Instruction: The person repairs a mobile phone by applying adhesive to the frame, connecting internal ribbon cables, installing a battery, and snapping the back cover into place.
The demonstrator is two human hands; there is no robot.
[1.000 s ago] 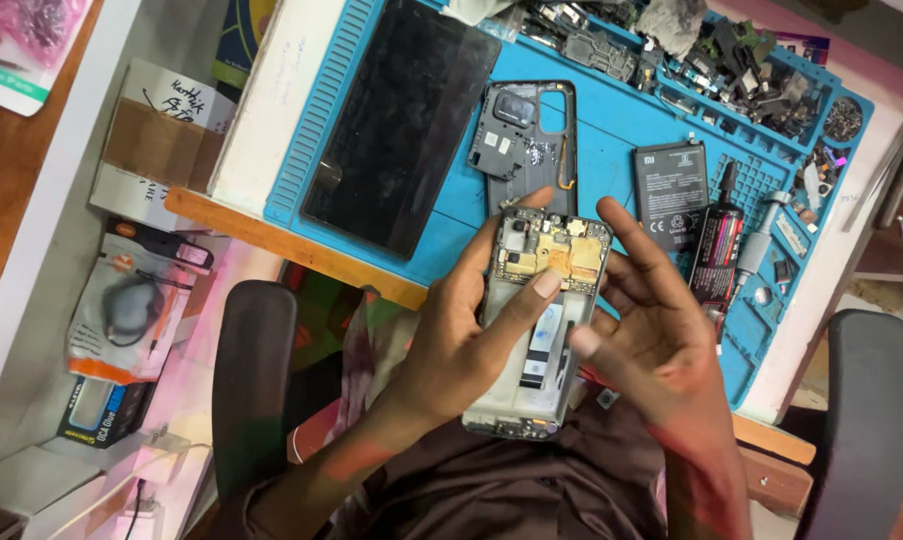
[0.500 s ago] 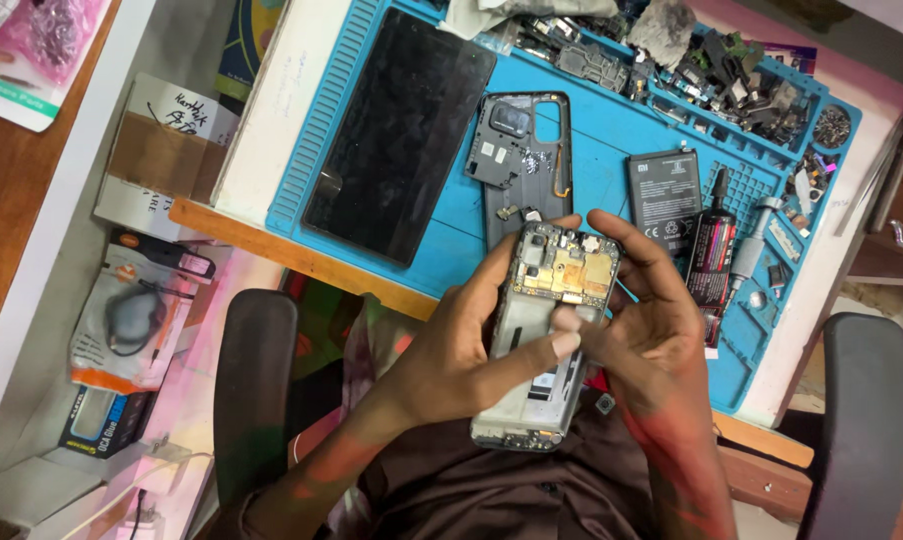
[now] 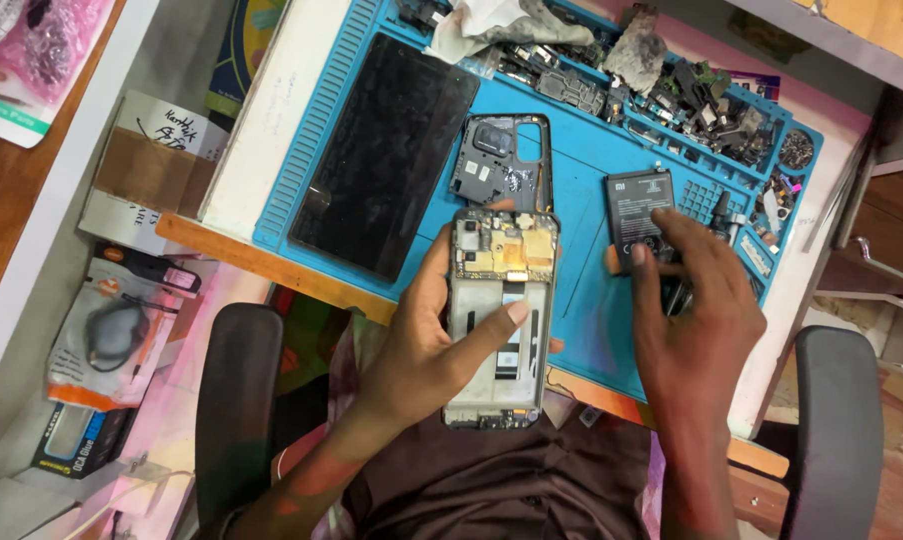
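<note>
Along the blue repair mat (image 3: 591, 190), at twelve to two o'clock: moulded trays heaped with loose phone parts (image 3: 711, 100). On its flat: black screen panel (image 3: 386, 160) at ten o'clock, back frame (image 3: 501, 160) at twelve. Left hand (image 3: 436, 345) grasping opened phone (image 3: 499, 315), thumb across it. Right hand (image 3: 696, 320) at three o'clock, fingers spread loose, fingertips on black battery (image 3: 636, 205).

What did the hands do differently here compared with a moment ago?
The right hand has let go of the opened phone and moved out over the blue mat, its fingers now by the black battery. The left hand still holds the phone alone. The dark screen panel stayed put.
</note>
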